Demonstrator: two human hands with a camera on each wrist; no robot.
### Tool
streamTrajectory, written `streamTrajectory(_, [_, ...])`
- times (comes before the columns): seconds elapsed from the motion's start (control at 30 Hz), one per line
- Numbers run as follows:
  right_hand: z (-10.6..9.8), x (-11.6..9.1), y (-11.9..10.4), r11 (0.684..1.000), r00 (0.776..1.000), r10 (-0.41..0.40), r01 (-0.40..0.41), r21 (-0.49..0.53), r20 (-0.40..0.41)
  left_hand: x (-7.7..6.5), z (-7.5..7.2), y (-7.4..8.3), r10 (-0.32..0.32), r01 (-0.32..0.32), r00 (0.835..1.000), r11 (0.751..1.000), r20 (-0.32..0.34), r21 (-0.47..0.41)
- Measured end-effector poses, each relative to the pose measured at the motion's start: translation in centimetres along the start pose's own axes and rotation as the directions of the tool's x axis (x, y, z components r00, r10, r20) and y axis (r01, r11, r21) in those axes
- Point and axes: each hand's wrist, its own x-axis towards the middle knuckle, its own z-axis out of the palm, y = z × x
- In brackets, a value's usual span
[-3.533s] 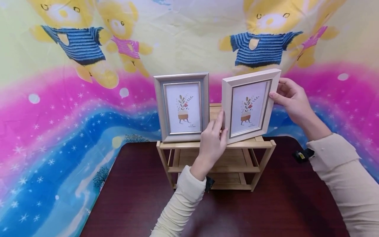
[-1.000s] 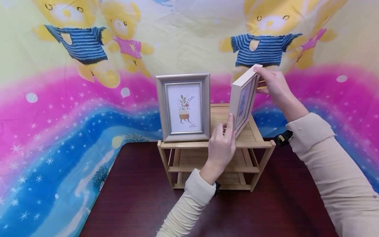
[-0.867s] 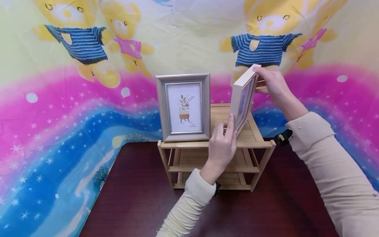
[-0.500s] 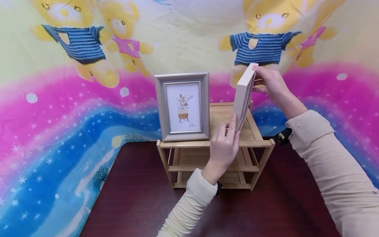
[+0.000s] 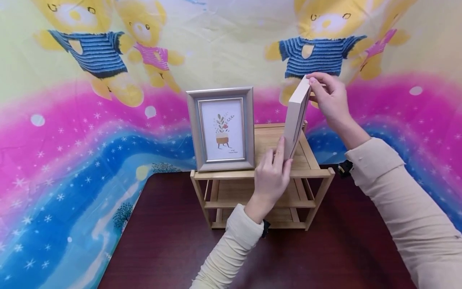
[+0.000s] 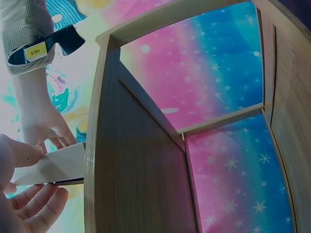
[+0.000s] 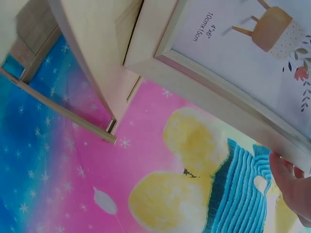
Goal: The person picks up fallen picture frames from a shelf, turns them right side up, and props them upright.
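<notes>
A cream picture frame (image 5: 296, 114) stands upright on the top of a wooden rack (image 5: 261, 175), seen almost edge-on. Low on its near edge, my left hand (image 5: 271, 176) pinches it between thumb and fingers; the left wrist view shows that thumb (image 6: 22, 154) on one side and several fingers on the other. My right hand (image 5: 332, 98) grips the upper far corner. In the right wrist view the frame's face shows a potted-plant print (image 7: 233, 34). To the left, a silver-grey picture frame (image 5: 193, 132) with a similar print faces forward, untouched.
The rack has lower shelves (image 5: 258, 204) and stands on a dark red-brown table (image 5: 169, 241). Close behind hangs a cloth backdrop (image 5: 231, 40) printed with teddy bears and snowflakes. A bare strip of rack top (image 5: 268, 140) lies between the two picture frames.
The cream picture frame has swivelled from facing forward to nearly edge-on, its face now toward the right. My right hand has moved left and up with it; the left hand has shifted slightly right.
</notes>
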Motion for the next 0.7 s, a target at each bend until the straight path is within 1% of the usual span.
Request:
streamTrajectory(0.13, [0.0,-0.4,-0.1,0.989,0.998,-0.012,0.021,-0.149,0.058,0.0,0.0,-0.1,-0.007,0.007,1.000,1.000,0.009,-0.004])
streamTrajectory(0.23, [-0.4,-0.9,-0.3,0.977,0.993,-0.024,0.048,-0.210,0.115,-0.1,0.0,-0.2,-0.006,0.006,1.000,1.000,0.017,-0.025])
streamTrajectory(0.3, [-0.7,-1.1,-0.4,0.972,0.987,-0.033,0.068,-0.226,0.154,-0.2,0.0,-0.5,0.001,0.000,1.000,0.998,0.019,-0.065])
streamTrajectory(0.33, [-0.9,-1.2,-0.4,0.971,0.984,-0.031,0.071,-0.229,0.173,-0.3,0.0,-0.7,0.005,-0.003,1.000,0.995,0.020,-0.099])
streamTrajectory(0.4, [-1.2,-1.2,-0.5,0.967,0.978,-0.031,0.081,-0.240,0.205,-0.3,0.0,-1.2,0.008,-0.002,1.000,0.980,0.026,-0.200])
streamTrajectory(0.43, [-1.3,-1.2,-0.5,0.965,0.975,-0.034,0.089,-0.245,0.220,-0.4,0.1,-1.5,0.007,0.002,0.999,0.963,0.031,-0.269])
streamTrajectory(0.47, [-1.4,-1.1,-0.4,0.963,0.972,-0.037,0.097,-0.250,0.233,-0.4,0.1,-1.8,0.004,0.010,0.999,0.940,0.042,-0.340])
streamTrajectory(0.5, [-1.6,-1.1,-0.4,0.960,0.968,-0.042,0.108,-0.257,0.248,-0.3,0.1,-2.1,0.001,0.022,0.998,0.914,0.055,-0.405])
streamTrajectory(0.57, [-1.8,-1.0,-0.5,0.952,0.960,-0.056,0.135,-0.275,0.274,-0.2,0.1,-2.6,-0.007,0.053,0.996,0.850,0.090,-0.524])
streamTrajectory(0.6, [-1.9,-1.0,-0.5,0.949,0.955,-0.060,0.144,-0.280,0.289,-0.1,0.2,-2.7,-0.009,0.070,0.994,0.819,0.110,-0.570])
streamTrajectory(0.63, [-2.0,-1.0,-0.5,0.944,0.949,-0.063,0.157,-0.290,0.308,0.0,0.2,-2.9,-0.011,0.086,0.992,0.794,0.128,-0.601])
streamTrajectory(0.7, [-2.1,-1.0,-0.5,0.929,0.936,-0.070,0.188,-0.320,0.345,0.1,0.1,-3.0,-0.009,0.110,0.987,0.768,0.161,-0.630])
